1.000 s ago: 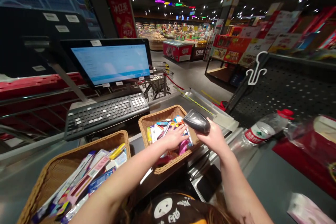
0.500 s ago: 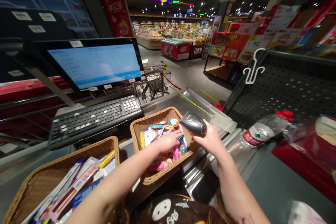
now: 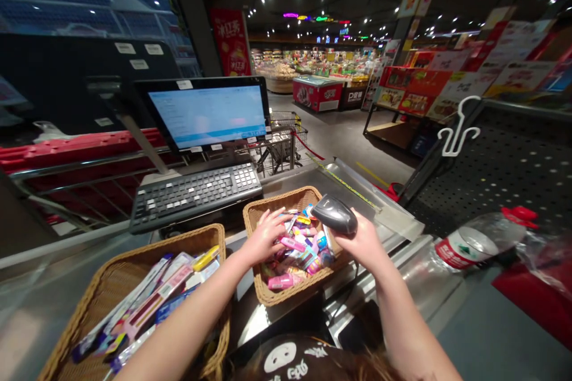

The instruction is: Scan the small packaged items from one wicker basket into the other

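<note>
My right hand (image 3: 363, 242) is wrapped round a black barcode scanner (image 3: 335, 213), its head pointing left over the right side of a wicker basket (image 3: 281, 297). Inside that basket lies a heap of small packaged items (image 3: 304, 247) in pink, blue and yellow. Over the basket's left part, my left hand (image 3: 267, 235) is spread with its fingers out above the heap. Whether its fingertips touch the items I cannot tell. A second wicker basket (image 3: 84, 303) at the lower left holds long flat packs (image 3: 158, 303), partly hidden by my left forearm.
Behind the baskets stand a black keyboard (image 3: 196, 195) and a lit monitor (image 3: 214, 116). To the right lie a plastic bottle with a red cap (image 3: 473, 244) and a red box (image 3: 536, 292). A white hook (image 3: 460, 128) hangs on the perforated panel (image 3: 518, 161).
My left hand has moved left from the middle of the heap to the basket's left part, uncovering more items. The view has turned left. My right hand keeps the scanner.
</note>
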`<move>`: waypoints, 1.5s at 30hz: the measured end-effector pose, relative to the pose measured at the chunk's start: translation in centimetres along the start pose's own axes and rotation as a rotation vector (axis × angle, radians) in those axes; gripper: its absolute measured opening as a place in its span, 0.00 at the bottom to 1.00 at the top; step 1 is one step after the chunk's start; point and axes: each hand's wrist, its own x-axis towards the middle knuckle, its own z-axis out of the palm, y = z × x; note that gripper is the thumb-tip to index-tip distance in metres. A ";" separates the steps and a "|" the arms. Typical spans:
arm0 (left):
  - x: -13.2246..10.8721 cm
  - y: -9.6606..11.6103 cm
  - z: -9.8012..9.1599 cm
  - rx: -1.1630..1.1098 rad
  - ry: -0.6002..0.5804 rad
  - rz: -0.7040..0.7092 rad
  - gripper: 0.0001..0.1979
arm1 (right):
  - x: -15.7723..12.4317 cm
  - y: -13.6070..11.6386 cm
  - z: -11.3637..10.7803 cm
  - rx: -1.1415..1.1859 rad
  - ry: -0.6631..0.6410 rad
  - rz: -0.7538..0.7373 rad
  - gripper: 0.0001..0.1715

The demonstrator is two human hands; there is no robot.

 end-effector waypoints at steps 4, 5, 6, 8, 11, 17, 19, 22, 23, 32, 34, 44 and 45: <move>-1.8 0.1 -1.8 0.002 0.132 -0.067 0.07 | 0.5 -1.2 0.7 -0.005 -0.018 -0.043 0.08; -2.2 0.1 -2.3 0.002 0.164 -0.083 0.07 | 0.6 -1.5 0.9 -0.005 -0.023 -0.051 0.07; -2.6 0.1 -2.8 0.005 0.194 -0.097 0.07 | 0.8 -1.8 1.1 -0.002 -0.029 -0.059 0.07; -3.4 0.1 -3.8 0.020 0.252 -0.115 0.08 | 1.0 -2.3 1.5 0.006 -0.041 -0.079 0.07; -4.5 0.1 -5.5 0.048 0.324 -0.131 0.08 | 1.4 -3.2 2.1 0.011 -0.050 -0.123 0.09; -6.6 -0.5 -8.4 0.123 0.451 -0.207 0.07 | 2.7 -5.9 3.1 0.085 -0.057 -0.161 0.16; -7.4 -0.8 -9.2 0.161 0.506 -0.221 0.07 | 3.2 -7.2 3.5 0.113 -0.058 -0.192 0.21; -8.6 -1.1 -10.2 0.220 0.581 -0.217 0.06 | 3.8 -9.2 4.1 0.132 -0.078 -0.243 0.25; -9.0 -1.2 -10.5 0.239 0.598 -0.217 0.06 | 4.0 -9.8 4.3 0.133 -0.086 -0.258 0.26; -12.5 -1.9 -12.3 0.301 0.671 -0.284 0.06 | 4.5 -13.3 8.0 0.105 -0.161 -0.436 0.29; -13.3 -1.9 -12.7 0.304 0.683 -0.301 0.06 | 4.3 -14.0 8.6 0.129 -0.190 -0.465 0.27; -16.4 -2.6 -13.3 0.264 0.720 -0.362 0.06 | 3.5 -16.3 10.3 0.116 -0.249 -0.509 0.23; -16.6 -2.6 -13.4 0.263 0.720 -0.366 0.06 | 3.4 -16.4 10.4 0.115 -0.248 -0.500 0.23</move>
